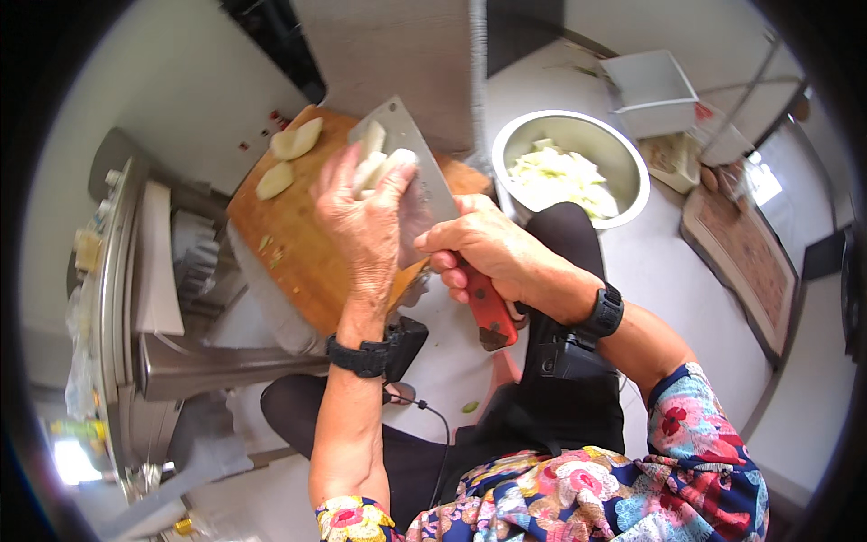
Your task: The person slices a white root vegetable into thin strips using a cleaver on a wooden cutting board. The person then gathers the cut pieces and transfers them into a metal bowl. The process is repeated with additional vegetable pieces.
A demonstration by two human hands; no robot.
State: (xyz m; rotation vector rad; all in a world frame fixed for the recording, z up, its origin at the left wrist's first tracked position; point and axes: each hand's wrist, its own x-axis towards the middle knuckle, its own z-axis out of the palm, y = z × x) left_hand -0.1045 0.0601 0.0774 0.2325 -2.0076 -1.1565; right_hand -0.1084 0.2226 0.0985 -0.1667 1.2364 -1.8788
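My right hand (484, 251) grips the red handle of a cleaver (433, 179), whose broad blade lies tilted under several pale vegetable pieces (386, 166). With its fingers curled over them, my left hand (362, 210) holds these pieces against the blade. Both hands are above the near right part of a wooden cutting board (305, 230). Two larger pale vegetable pieces (296, 139) rest at the board's far left, and small scraps (274, 251) lie near its left edge. A steel bowl (637, 183) holding a heap of pale green cut pieces (562, 176) stands to the right.
Beyond the bowl is a white plastic bin (653, 112) on the tiled floor. A framed mat (742, 251) lies at the right. Metal kitchen equipment (129, 284) stands close on the left. My knees are below the board and beside the bowl, and a cable hangs between my legs.
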